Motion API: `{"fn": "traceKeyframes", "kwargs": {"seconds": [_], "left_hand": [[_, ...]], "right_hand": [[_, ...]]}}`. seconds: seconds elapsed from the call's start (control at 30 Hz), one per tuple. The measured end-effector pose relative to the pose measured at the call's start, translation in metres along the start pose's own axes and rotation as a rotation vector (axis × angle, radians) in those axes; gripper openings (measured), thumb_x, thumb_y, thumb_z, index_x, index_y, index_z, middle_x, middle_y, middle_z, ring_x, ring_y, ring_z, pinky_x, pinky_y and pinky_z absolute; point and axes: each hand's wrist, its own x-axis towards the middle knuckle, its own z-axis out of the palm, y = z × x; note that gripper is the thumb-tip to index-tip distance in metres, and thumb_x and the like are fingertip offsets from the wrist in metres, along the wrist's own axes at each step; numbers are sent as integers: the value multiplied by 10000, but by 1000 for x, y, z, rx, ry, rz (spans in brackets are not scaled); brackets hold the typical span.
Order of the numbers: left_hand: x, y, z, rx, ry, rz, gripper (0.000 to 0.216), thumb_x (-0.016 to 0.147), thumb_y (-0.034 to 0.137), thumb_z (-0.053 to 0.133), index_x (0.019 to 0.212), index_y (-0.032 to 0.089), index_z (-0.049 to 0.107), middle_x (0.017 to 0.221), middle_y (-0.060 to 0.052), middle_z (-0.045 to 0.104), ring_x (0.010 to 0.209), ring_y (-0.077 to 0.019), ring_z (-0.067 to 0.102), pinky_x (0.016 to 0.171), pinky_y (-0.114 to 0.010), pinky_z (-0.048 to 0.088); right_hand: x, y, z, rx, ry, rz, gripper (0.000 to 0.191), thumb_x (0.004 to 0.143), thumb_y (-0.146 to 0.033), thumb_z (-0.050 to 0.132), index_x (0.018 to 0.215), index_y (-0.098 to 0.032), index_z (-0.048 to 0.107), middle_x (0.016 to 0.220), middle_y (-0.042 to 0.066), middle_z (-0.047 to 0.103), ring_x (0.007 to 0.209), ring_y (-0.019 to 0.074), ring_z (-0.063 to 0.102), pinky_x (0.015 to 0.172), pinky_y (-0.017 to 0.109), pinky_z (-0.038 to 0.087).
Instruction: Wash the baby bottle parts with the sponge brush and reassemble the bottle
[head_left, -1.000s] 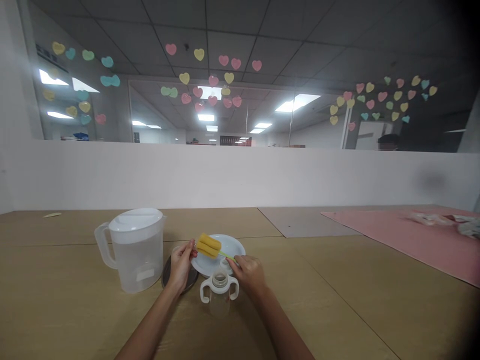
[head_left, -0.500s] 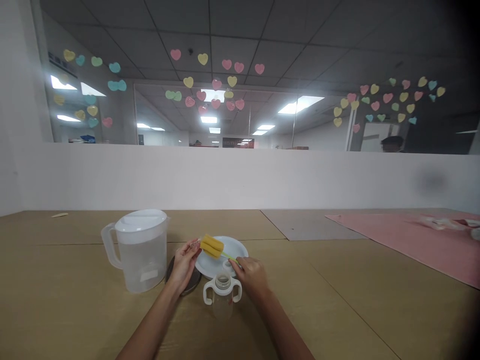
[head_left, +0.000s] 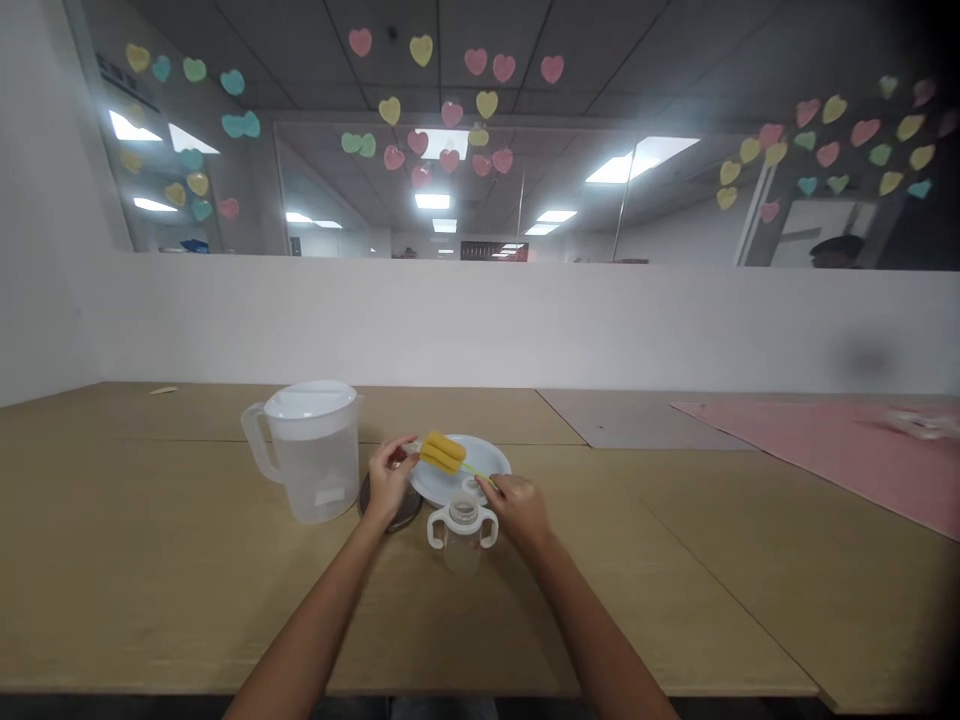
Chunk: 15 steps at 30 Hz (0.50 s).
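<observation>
My right hand (head_left: 519,508) grips the thin green handle of a bottle brush whose yellow sponge head (head_left: 442,452) is raised over a white plate (head_left: 487,462). My left hand (head_left: 390,482) pinches something small and clear right at the tip of the sponge head; I cannot make out what it is. A clear two-handled baby bottle (head_left: 462,528) without a cap stands upright on the wooden table (head_left: 150,560) between my hands. Under my left hand lies a dark round lid (head_left: 401,517).
A translucent pitcher (head_left: 311,462) with a white lid stands left of my hands. A pink mat (head_left: 847,452) with loose items covers the table's far right. A white partition wall (head_left: 525,320) runs along the back. A person's head shows behind it at far right.
The camera has tilted and shifted, so everything sits higher and further right in view. Both hands keep their hold around the brush; the sponge head stays over the plate.
</observation>
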Motion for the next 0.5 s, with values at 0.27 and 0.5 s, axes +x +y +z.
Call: {"fn": "traceKeyframes", "kwargs": {"seconds": [0.27,0.5], "left_hand": [[7,-3,-23,777,-6,179,339,750,179,464,1041,164,636,961,-84,622,956,-238,555,873,-371,436],[-3,-10,-23,1290,-308,-76,453,726,158,494,1177,146,523,950,-137,668,946,-276,606,791,-356,451]], "right_hand": [[1,5,2,-33,27,108,524,932,-445,385,558,-158,616,489,29,594,451,80,476,507,230,234],[2,3,-1,-52,47,151,534,926,-456,385,559,-156,629,482,33,593,438,73,462,496,227,226]]}}
